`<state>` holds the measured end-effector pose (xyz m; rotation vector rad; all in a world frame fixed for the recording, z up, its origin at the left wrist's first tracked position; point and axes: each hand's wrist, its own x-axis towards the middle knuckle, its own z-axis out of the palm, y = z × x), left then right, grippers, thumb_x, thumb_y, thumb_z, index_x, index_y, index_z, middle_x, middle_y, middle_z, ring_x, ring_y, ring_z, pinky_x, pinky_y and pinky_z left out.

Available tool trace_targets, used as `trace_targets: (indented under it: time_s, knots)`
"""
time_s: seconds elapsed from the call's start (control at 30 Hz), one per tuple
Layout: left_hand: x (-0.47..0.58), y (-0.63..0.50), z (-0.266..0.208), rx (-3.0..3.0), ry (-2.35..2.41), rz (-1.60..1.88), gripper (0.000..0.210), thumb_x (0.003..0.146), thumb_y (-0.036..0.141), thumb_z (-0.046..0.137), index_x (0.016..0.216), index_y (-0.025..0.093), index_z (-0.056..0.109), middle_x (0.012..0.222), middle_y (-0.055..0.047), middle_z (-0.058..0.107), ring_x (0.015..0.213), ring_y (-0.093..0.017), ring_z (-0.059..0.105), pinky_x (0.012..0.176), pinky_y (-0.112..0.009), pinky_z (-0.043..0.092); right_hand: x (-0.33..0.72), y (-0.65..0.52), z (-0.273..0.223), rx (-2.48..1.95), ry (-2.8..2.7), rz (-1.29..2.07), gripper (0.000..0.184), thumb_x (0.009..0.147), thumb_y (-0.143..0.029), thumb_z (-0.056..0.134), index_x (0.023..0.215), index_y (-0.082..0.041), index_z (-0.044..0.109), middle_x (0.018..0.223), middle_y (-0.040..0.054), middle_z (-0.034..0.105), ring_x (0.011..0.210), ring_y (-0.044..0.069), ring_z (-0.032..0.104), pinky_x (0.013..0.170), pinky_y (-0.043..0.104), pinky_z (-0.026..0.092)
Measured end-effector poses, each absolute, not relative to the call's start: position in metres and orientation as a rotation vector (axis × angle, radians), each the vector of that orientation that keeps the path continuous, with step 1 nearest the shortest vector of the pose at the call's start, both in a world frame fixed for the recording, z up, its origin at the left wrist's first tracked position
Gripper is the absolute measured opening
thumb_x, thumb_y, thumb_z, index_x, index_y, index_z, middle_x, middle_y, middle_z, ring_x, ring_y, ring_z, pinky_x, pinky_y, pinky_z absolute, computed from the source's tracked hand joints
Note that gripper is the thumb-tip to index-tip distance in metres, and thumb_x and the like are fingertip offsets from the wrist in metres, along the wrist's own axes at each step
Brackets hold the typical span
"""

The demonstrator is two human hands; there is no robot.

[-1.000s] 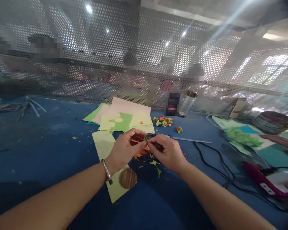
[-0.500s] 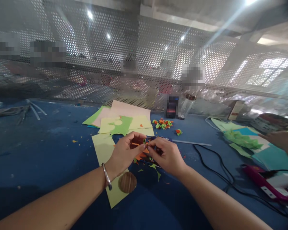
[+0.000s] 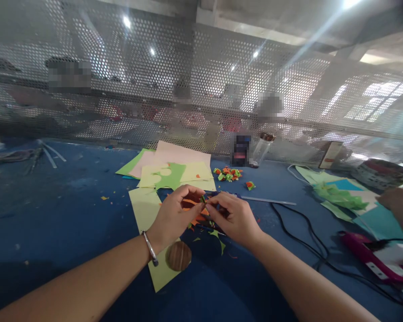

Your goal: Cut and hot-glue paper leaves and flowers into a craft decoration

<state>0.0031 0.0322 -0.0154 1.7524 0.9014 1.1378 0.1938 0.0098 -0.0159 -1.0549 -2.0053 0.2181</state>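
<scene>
Blue tabletop point(image 3: 70, 210), perforated metal screen point(image 3: 137, 67) behind, bright ceiling light point(image 3: 126, 21), paned window point(image 3: 381, 99) at right

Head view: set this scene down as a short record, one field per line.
Left hand: holds a small green paper piece between thumb and fingers
Right hand: fingertips at the same piece; exact grip unclear
Wooden disc: partly on a pale yellow sheet
Orange-and-green pieces: clustered beyond the hands, one apart
Bottle: tilted, near the perforated screen
Far right: another person's hand
</scene>
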Motion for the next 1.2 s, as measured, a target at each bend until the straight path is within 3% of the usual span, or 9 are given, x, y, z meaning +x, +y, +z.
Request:
trace_targets:
  time_s: [0.47,0.9,1.2]
  knots:
    - [0.0029,0.0287,-0.0113,1.930,0.944,1.123,0.028,0.086,0.028,0.068,0.113,0.024,0.062,0.108,-0.006,0.070,0.099,-0.020,0.069,0.086,-0.035,0.057,0.1957,0.0095,-0.0119,-1.070,-2.011,0.188,0.012,0.095,-0.021,0.057,0.087,-0.020,0.066,0.079,0.0022,0.065,0.069,0.014,0.058,0.063,0.026,0.044]
    - [0.0025,0.0336,-0.0146,1.633,0.732,1.057,0.032,0.081,0.026,0.073,0.110,0.022,0.060,0.103,-0.004,0.064,0.087,-0.016,0.068,0.079,-0.032,0.059,0.1991,0.0104,-0.0110,-1.053,-2.013,0.178,0.014,0.095,-0.020,0.057,0.085,-0.019,0.066,0.079,0.0022,0.064,0.070,0.013,0.058,0.064,0.025,0.043]
    - [0.0019,0.0277,-0.0108,1.940,0.916,1.116,0.027,0.084,0.023,0.068,0.111,0.023,0.062,0.105,-0.005,0.069,0.095,-0.018,0.068,0.085,-0.034,0.057,0.1984,0.0091,-0.0119,-1.064,-2.017,0.202,0.014,0.095,-0.027,0.059,0.088,-0.019,0.067,0.080,0.0021,0.065,0.068,0.013,0.058,0.062,0.025,0.043]
